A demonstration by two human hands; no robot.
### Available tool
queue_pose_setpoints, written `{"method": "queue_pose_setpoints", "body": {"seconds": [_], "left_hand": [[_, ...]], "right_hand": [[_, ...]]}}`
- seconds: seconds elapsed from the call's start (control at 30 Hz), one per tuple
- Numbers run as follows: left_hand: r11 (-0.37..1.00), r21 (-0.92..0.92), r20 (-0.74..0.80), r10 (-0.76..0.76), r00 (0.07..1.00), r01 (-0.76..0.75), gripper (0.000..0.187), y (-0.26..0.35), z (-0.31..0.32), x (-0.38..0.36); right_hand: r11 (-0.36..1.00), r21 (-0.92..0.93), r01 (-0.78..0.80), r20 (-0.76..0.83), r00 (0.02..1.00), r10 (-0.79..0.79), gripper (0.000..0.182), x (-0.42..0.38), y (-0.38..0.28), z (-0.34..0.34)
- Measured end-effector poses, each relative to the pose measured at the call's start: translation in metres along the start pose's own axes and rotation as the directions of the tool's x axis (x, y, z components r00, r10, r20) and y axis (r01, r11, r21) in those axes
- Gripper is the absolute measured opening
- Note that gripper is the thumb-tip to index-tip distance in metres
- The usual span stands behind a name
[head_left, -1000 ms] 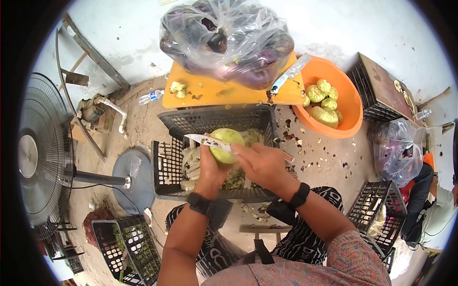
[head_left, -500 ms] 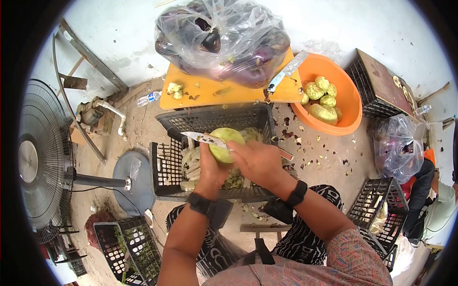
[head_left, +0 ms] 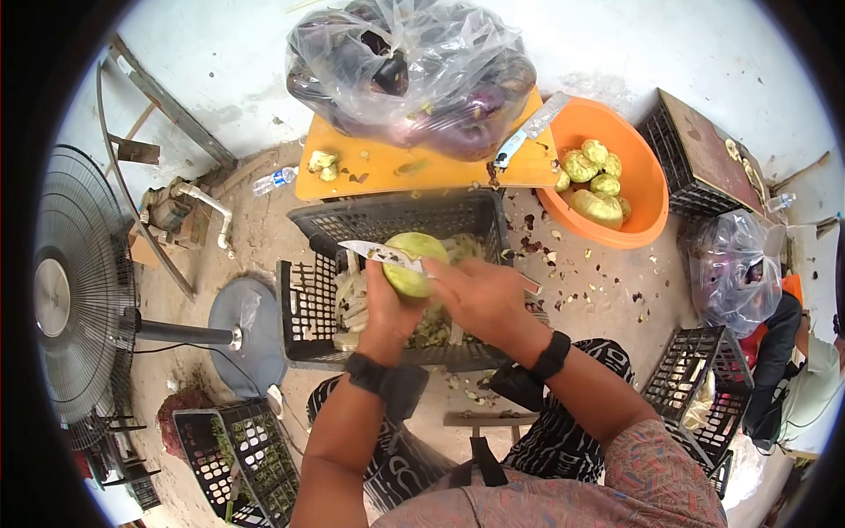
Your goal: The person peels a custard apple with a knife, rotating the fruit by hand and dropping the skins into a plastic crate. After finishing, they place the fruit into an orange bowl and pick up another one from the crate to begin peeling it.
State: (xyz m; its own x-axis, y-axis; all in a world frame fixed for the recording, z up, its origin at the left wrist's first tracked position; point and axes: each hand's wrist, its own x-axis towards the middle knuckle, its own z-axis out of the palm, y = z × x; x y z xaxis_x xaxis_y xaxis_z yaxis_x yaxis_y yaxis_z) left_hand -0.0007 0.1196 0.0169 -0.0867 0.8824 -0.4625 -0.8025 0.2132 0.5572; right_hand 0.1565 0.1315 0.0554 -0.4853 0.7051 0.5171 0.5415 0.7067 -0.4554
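Observation:
My left hand (head_left: 388,310) cups a pale green peeled eggplant (head_left: 407,280) from below. My right hand (head_left: 484,301) is closed round the handle of a kitchen knife (head_left: 374,253), its blade lying across the eggplant and pointing left. Bits of dark peel stick to the blade. Both hands are above a black plastic crate (head_left: 306,304) holding pale strips and pieces. Behind it, a clear bag of purple eggplants (head_left: 475,132) rests on an orange board (head_left: 396,179), along with a second knife (head_left: 532,130) with a light blue handle.
To the right, an orange basin (head_left: 647,176) holds several peeled eggplants. A large fan (head_left: 75,290) stands at left. More crates (head_left: 704,374) and a bag (head_left: 735,273) are at right, near another person (head_left: 810,378). Peel scraps litter the floor.
The eggplant and knife have shifted very slightly between my hands, with the blade still across the eggplant. Everything around them stays in place.

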Motion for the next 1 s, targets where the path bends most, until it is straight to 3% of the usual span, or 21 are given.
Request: {"method": "queue_pose_setpoints", "body": {"seconds": [0.1, 0.17, 0.3, 0.4, 0.5, 0.6, 0.67, 0.8, 1.0], "left_hand": [[0.999, -0.005, -0.046, -0.045, 0.998, 0.045, 0.064, -0.002, 0.004, -0.001], [0.999, 0.018, 0.019, 0.036, 0.999, -0.036, 0.064, -0.005, -0.008, 0.008], [0.997, 0.062, 0.028, 0.033, 0.999, -0.035, 0.06, -0.005, -0.007, 0.005], [0.984, 0.167, -0.016, -0.056, 0.998, 0.058, 0.056, -0.004, 0.005, -0.008], [0.993, 0.078, 0.006, -0.094, 0.996, 0.094, 0.056, -0.001, 0.007, -0.009], [0.998, -0.058, 0.079, -0.024, 0.997, 0.028, 0.057, 0.007, -0.001, -0.001], [0.98, -0.194, 0.134, -0.018, 0.991, 0.044, 0.061, 0.011, -0.005, 0.001], [0.976, -0.215, 0.142, -0.009, 0.99, 0.04, 0.065, 0.016, -0.002, -0.003], [0.983, -0.185, 0.071, -0.004, 0.997, 0.017, 0.069, 0.016, 0.001, -0.001]], "right_hand": [[1.0, 0.015, -0.004, -0.032, 0.999, 0.005, 0.025, 0.006, -0.003, 0.002], [1.0, 0.026, -0.012, -0.039, 0.999, 0.013, 0.024, 0.007, -0.005, 0.004], [0.998, -0.016, -0.056, -0.001, 0.998, 0.056, 0.024, 0.007, 0.002, 0.01], [0.987, 0.045, -0.155, 0.005, 0.988, 0.155, 0.027, 0.016, 0.009, 0.001], [0.965, 0.187, -0.183, -0.064, 0.978, 0.198, 0.028, 0.015, 0.011, 0.0], [0.938, 0.284, -0.198, -0.1, 0.967, 0.235, 0.024, 0.011, 0.01, -0.004], [0.961, 0.22, -0.169, -0.071, 0.98, 0.188, 0.024, 0.006, 0.007, -0.01], [0.995, 0.063, -0.083, 0.018, 0.996, 0.082, 0.023, -0.006, 0.003, -0.016], [0.994, 0.091, -0.066, -0.018, 0.998, 0.068, 0.022, -0.009, 0.003, -0.013]]}}
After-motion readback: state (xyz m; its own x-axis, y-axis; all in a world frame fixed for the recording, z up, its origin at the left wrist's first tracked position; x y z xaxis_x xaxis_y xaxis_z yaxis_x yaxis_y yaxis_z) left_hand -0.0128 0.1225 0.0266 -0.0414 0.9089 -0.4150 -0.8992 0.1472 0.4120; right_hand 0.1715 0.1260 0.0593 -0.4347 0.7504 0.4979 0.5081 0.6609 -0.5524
